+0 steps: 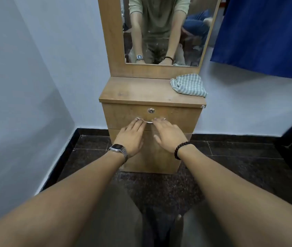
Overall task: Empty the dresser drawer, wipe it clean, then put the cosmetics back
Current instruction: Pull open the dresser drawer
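Observation:
A narrow wooden dresser (123, 113) stands against the wall with its top drawer (182, 116) closed. A curved metal handle (149, 122) sits under a round lock (151, 110). My left hand (131, 135), watch on the wrist, reaches the handle's left end with fingertips touching it. My right hand (168, 133), bead bracelet on the wrist, has its fingertips at the handle's right end. Both hands have straight, spread fingers and hold nothing. A striped grey-white cloth (188, 85) lies crumpled on the dresser top at the right. No cosmetics are visible.
A mirror (163, 31) rises above the dresser top and reflects a person's arms. A second drawer front (150, 154) lies below the hands. A blue curtain (266, 36) hangs at the right. Dark stone floor (239, 166) surrounds the dresser; pale walls close in on the left.

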Demonstrator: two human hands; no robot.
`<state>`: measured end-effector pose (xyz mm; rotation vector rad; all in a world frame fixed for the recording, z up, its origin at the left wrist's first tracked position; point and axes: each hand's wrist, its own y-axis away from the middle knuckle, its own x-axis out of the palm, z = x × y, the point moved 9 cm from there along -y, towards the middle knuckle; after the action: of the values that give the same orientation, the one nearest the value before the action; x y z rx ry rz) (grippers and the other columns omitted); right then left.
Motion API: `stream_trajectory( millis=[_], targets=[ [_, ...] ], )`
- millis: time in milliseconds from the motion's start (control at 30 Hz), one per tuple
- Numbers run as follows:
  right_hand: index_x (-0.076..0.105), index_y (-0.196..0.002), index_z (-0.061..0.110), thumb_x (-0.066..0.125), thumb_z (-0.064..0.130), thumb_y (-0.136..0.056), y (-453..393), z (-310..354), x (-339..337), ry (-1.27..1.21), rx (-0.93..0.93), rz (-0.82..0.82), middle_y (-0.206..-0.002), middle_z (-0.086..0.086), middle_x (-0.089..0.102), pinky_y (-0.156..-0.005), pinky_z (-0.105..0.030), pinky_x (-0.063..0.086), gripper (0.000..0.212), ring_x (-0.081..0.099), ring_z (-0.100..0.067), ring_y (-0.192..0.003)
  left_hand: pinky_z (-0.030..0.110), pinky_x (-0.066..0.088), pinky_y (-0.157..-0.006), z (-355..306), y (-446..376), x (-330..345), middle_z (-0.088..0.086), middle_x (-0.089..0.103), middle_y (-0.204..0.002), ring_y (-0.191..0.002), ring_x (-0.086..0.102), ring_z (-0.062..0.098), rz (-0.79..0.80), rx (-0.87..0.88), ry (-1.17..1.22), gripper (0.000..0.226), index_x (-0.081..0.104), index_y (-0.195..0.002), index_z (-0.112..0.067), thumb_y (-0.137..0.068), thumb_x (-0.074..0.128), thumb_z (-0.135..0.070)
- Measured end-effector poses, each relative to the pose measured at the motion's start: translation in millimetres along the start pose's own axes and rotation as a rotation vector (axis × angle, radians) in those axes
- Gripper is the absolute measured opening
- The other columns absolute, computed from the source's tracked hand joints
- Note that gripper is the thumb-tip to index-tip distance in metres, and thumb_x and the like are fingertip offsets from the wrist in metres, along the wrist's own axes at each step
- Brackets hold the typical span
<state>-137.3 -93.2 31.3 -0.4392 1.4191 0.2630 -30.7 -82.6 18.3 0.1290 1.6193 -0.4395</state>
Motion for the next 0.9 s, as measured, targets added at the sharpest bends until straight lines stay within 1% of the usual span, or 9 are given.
stream_trajectory(
  millis=[67,167,300,400,467,667,733,800,900],
  targets=[
    [0.019,-0.152,0.016,0.047,0.026,-0.096,-8,-4,11,-0.001,0.033,0.050,-0.159,0.001,0.020,-0.110,-0.037,0.032,0.064,0.016,-0.014,-0.147,0.036,0.030,-0.110,3,-7,8,0.000,0.013,-0.160,-0.148,0.009,0.016,0.041,-0.011,-0.013,0.072,0.012,-0.153,-0.015,-0.091,0.047,-0.027],
    [0.020,-0.152,0.016,0.049,0.020,-0.094,-18,-4,22,-0.010,0.055,0.060,-0.159,0.000,0.022,-0.110,-0.038,0.032,0.065,0.014,-0.014,-0.148,0.036,0.030,-0.110,7,-13,18,-0.001,0.010,-0.161,-0.148,0.008,0.016,0.070,-0.015,-0.002,0.077,0.009,-0.153,-0.016,-0.089,0.050,-0.025],
    [0.024,-0.150,0.016,0.053,0.015,-0.089,-23,-3,27,-0.029,0.096,0.028,-0.156,-0.002,0.027,-0.108,-0.040,0.037,0.067,0.016,-0.018,-0.147,0.040,0.035,-0.109,7,-18,20,0.001,0.016,-0.159,-0.146,0.014,0.021,0.074,-0.039,0.046,0.080,0.015,-0.152,-0.015,-0.085,0.057,-0.024],
    [0.026,-0.148,0.015,0.056,0.015,-0.087,-23,-1,28,-0.031,0.110,0.018,-0.154,-0.003,0.028,-0.107,-0.041,0.039,0.068,0.017,-0.019,-0.146,0.043,0.039,-0.107,5,-23,17,0.004,0.022,-0.156,-0.145,0.017,0.024,0.076,-0.031,0.069,0.078,0.021,-0.149,-0.012,-0.083,0.061,-0.023],
    [0.023,-0.149,0.014,0.057,0.016,-0.087,-22,0,28,-0.021,0.118,0.034,-0.155,-0.003,0.025,-0.106,-0.041,0.038,0.071,0.015,-0.020,-0.146,0.043,0.037,-0.109,4,-26,17,0.006,0.024,-0.154,-0.145,0.017,0.026,0.091,-0.023,0.078,0.078,0.023,-0.148,-0.010,-0.083,0.063,-0.023],
    [0.016,-0.151,0.012,0.057,0.020,-0.088,-15,5,28,-0.017,0.150,0.085,-0.158,-0.004,0.018,-0.107,-0.040,0.037,0.075,0.009,-0.019,-0.148,0.036,0.031,-0.113,0,-25,15,0.012,0.028,-0.150,-0.141,0.025,0.029,0.101,0.003,0.123,0.078,0.026,-0.146,-0.005,-0.079,0.064,-0.019],
    [0.015,-0.151,0.011,0.057,0.020,-0.088,-10,7,28,-0.013,0.147,0.085,-0.158,-0.004,0.017,-0.106,-0.040,0.037,0.077,0.008,-0.019,-0.148,0.032,0.033,-0.110,-3,-20,12,0.011,0.029,-0.149,-0.137,0.033,0.029,0.098,0.004,0.136,0.077,0.027,-0.146,-0.006,-0.079,0.064,-0.018],
    [0.013,-0.151,0.011,0.057,0.021,-0.088,-4,11,29,-0.014,0.148,0.093,-0.159,-0.004,0.014,-0.106,-0.039,0.037,0.078,0.006,-0.020,-0.148,0.031,0.039,-0.101,-5,-14,8,0.011,0.030,-0.147,-0.130,0.041,0.028,0.091,-0.006,0.141,0.075,0.028,-0.145,-0.007,-0.080,0.065,-0.018],
    [0.010,-0.152,0.010,0.055,0.022,-0.089,6,17,31,-0.024,0.155,0.094,-0.160,-0.005,0.011,-0.107,-0.038,0.037,0.078,0.003,-0.021,-0.149,0.031,0.040,-0.098,-13,-4,2,0.011,0.031,-0.145,-0.125,0.046,0.028,0.091,-0.011,0.127,0.073,0.029,-0.144,-0.007,-0.082,0.065,-0.020]
  ],
)
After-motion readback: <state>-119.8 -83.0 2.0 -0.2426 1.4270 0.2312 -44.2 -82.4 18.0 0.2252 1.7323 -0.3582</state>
